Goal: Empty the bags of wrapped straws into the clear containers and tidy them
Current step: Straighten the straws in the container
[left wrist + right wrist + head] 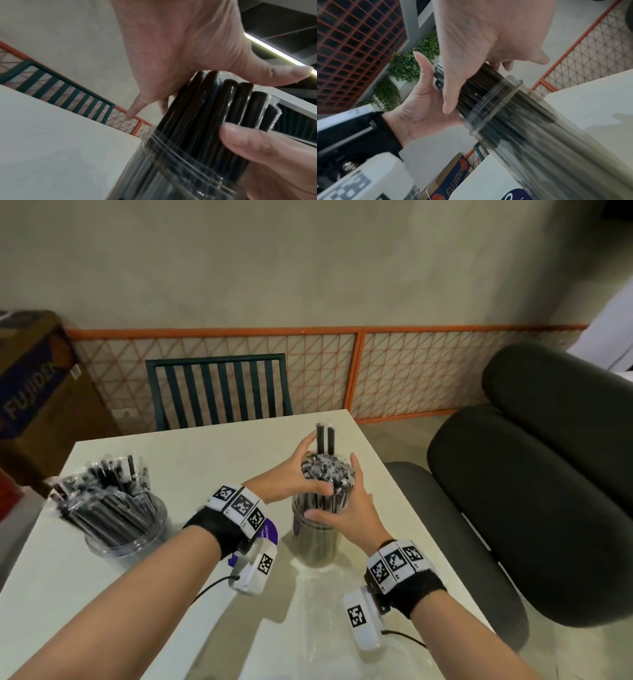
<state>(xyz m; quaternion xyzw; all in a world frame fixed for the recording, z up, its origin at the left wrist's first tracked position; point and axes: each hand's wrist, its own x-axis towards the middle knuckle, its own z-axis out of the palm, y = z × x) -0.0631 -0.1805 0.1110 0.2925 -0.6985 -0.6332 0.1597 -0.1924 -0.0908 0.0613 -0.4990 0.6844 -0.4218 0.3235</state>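
A tall clear container (pixel 317 546) stands mid-table, packed with upright black wrapped straws (pixel 325 474). Two straws (pixel 325 440) poke higher than the others. My left hand (pixel 294 474) wraps the bundle from the left, thumb across the front and fingers behind. From the right, my right hand (pixel 346 508) cups the same bundle just above the rim, its thumb lying across the front. In the left wrist view, my palm (pixel 180 47) lies on the straws (pixel 214 115). The right wrist view shows my right hand (pixel 479 33) over the container's mouth (pixel 505 102). A second clear container (pixel 126 529) at the left holds leaning straws.
A crumpled empty clear bag (pixel 308 611) lies on the white table (pixel 205 450) near its front. A purple label (pixel 270 534) peeks out under my left wrist. Beyond the table stands a green slatted chair (pixel 219 385), a dark cushioned seat (pixel 513 508) at the right, and a cardboard box (pixel 34 378) at the far left.
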